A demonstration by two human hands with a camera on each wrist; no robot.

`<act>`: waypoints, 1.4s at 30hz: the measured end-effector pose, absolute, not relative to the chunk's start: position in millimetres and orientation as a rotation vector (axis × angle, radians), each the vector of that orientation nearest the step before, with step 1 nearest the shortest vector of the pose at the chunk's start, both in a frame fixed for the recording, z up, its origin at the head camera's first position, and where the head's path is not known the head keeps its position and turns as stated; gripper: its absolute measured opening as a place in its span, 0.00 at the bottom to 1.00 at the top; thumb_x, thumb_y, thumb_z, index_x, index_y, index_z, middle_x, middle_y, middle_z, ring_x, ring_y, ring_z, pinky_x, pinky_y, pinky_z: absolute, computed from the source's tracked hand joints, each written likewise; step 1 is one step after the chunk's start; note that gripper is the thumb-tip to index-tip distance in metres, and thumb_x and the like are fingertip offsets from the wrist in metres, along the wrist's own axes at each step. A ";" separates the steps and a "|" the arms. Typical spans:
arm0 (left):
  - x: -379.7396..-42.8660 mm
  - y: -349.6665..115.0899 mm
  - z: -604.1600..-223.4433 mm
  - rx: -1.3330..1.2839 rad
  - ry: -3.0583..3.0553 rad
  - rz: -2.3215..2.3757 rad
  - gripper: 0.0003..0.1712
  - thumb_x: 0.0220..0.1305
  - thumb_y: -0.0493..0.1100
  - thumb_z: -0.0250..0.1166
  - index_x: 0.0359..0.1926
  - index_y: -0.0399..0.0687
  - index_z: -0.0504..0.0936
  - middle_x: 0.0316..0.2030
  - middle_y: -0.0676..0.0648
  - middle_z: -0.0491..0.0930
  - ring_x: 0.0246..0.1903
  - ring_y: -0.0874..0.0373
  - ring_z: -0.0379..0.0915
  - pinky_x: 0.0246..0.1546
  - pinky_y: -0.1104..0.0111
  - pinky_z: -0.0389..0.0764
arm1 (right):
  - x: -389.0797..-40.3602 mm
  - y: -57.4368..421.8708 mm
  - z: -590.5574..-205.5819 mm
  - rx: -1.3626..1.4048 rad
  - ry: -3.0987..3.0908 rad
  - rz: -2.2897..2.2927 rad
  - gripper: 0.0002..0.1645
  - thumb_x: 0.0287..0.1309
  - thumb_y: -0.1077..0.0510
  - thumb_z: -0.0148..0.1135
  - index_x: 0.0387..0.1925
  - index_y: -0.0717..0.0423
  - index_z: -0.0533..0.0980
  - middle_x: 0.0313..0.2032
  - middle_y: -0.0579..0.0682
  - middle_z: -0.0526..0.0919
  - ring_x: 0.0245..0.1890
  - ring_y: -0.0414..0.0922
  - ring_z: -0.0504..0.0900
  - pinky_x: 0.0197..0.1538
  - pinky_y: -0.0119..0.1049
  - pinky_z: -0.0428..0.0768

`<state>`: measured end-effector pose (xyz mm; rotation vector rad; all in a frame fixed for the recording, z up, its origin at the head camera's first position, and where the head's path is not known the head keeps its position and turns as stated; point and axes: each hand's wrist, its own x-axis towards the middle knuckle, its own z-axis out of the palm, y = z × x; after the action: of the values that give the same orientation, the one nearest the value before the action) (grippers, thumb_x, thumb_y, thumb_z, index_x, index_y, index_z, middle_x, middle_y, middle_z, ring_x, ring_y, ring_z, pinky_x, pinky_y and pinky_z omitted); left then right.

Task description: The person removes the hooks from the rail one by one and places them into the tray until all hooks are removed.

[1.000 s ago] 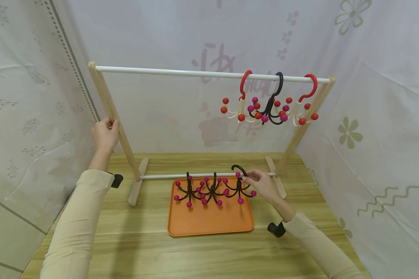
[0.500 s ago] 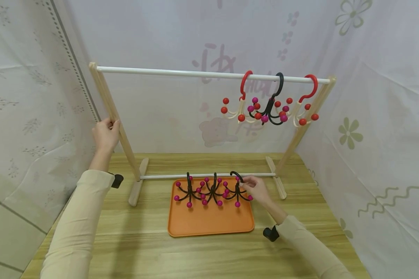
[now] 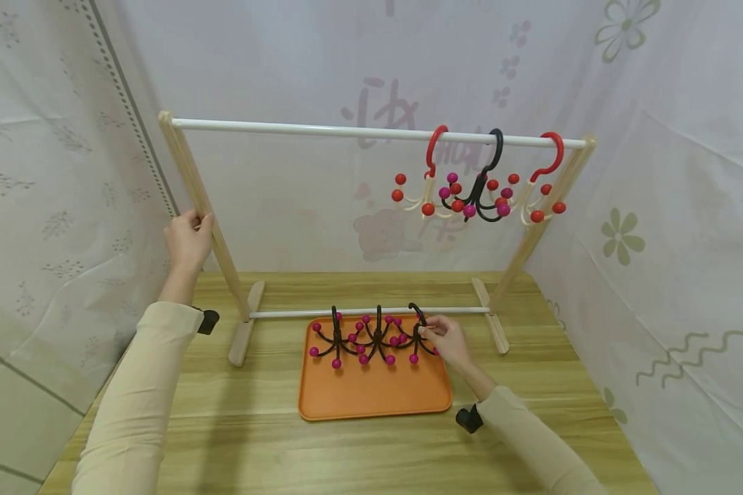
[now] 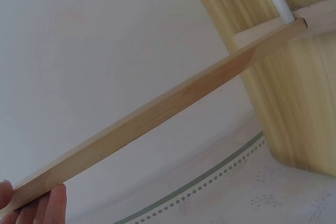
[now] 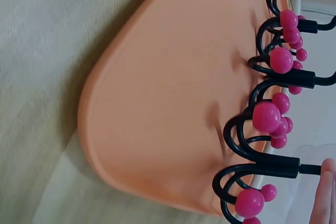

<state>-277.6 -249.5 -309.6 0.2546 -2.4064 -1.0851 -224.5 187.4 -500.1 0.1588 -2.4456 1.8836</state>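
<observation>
Your right hand [image 3: 447, 338] pinches the rightmost black, pink-balled, branching hanger [image 5: 273, 168] at the far right corner of the orange rectangular tray [image 3: 371, 395]; your left hand [image 3: 188, 240] clasps the pale wooden post [image 3: 225, 260].

Six hook hangers [image 3: 378, 337] are counted in all. Four are black hangers with pink balls [image 3: 479, 191]: three are found low down, and one is hung up high. Two are red-hooked hangers with red balls [image 3: 429, 185], and both are hung up high. One orange tray [image 3: 374, 392] is seen. One wooden rack [image 3: 192, 182] is shown, with two white bars [image 3: 309, 129], two wooden posts [image 3: 225, 267] and two wooden feet [image 3: 241, 344]. One wood-grain table [image 3: 272, 447] is counted. One left hand [image 3: 188, 238] and one right hand [image 3: 448, 338] are shown. Two cream sleeves [image 3: 130, 399] are seen, and two black wrist cameras [image 3: 208, 322] are worn.
</observation>
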 end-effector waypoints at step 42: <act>-280.5 -250.4 -311.4 0.275 -2.411 -1.086 0.19 0.67 0.45 0.45 0.38 0.31 0.74 0.44 0.33 0.75 0.43 0.42 0.72 0.40 0.57 0.72 | -237.4 173.7 -257.2 0.412 -2.013 1.504 0.15 0.54 0.62 0.59 0.41 0.70 0.75 0.35 0.58 0.80 0.27 0.43 0.79 0.33 0.27 0.75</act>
<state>-280.5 -250.4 -311.4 0.2747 -2.4111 -1.0864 -237.4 173.7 -257.2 0.4121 -2.0126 1.5037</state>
